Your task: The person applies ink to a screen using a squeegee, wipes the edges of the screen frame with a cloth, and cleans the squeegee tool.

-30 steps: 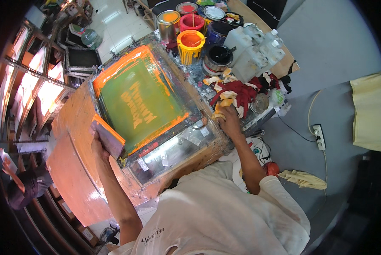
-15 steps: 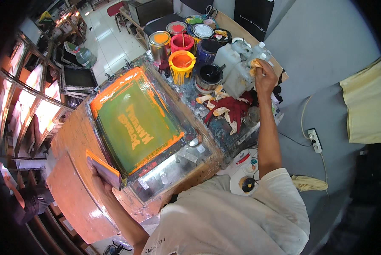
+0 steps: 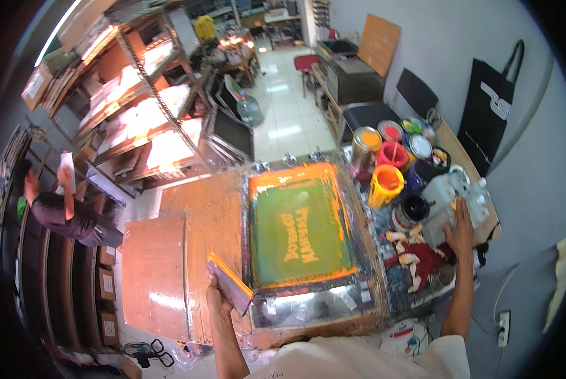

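Note:
My left hand [image 3: 218, 292] grips a squeegee [image 3: 231, 284] with orange ink along its upper edge, held tilted near the screen's lower left corner. The screen printing frame [image 3: 298, 234] lies flat on the wooden table, its green mesh bearing letter-shaped marks and orange ink around the border. At the right, my right hand [image 3: 461, 230] reaches over the translucent plastic jugs [image 3: 437, 197], thumb apart from the stretched fingers. A small bit of yellow cloth [image 3: 453, 204] shows beside its fingertips; the rest is hidden by the hand.
Beyond the jugs stand a yellow ink tub [image 3: 386, 186], a black ink can [image 3: 410, 211] and several other paint cans. Dark red and cream rags [image 3: 422, 259] lie near my right forearm. Shelving racks [image 3: 163, 95] line the left, where another person [image 3: 74, 208] stands holding a sheet.
My view has swung up and left, bringing the aisle and the other person into sight. My right hand has lowered onto the jugs, its fingers stretching out; the squeegee stays in my left hand.

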